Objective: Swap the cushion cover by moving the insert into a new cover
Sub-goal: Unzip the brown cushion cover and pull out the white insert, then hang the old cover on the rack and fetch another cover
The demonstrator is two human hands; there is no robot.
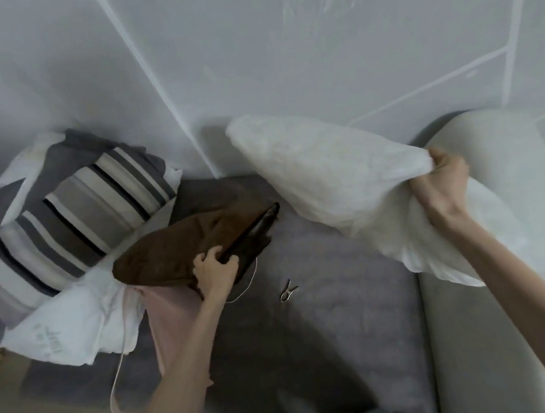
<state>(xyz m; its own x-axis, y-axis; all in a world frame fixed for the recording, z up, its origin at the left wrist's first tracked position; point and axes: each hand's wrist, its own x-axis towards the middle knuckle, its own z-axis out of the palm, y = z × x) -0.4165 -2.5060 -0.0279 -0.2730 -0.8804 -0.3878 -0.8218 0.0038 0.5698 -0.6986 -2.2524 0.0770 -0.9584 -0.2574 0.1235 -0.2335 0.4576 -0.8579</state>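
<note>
My right hand (445, 183) grips the white cushion insert (336, 178) by a bunched edge and holds it lifted above the grey sofa seat (339, 327), against the wall. My left hand (215, 270) holds the brown cushion cover (181, 250) at its dark open edge, where the zip shows. The brown cover lies limp on the seat, left of the insert and apart from it. A pale pink cloth (171, 316) lies partly under the brown cover and my left forearm.
A striped grey and beige cushion (69, 222) sits on a white pillow (65, 335) at the left. A metal clip (288, 290) and a white cord (117, 373) lie on the seat. The pale sofa armrest (523, 330) rises at the right; the tiled wall (280, 52) is behind.
</note>
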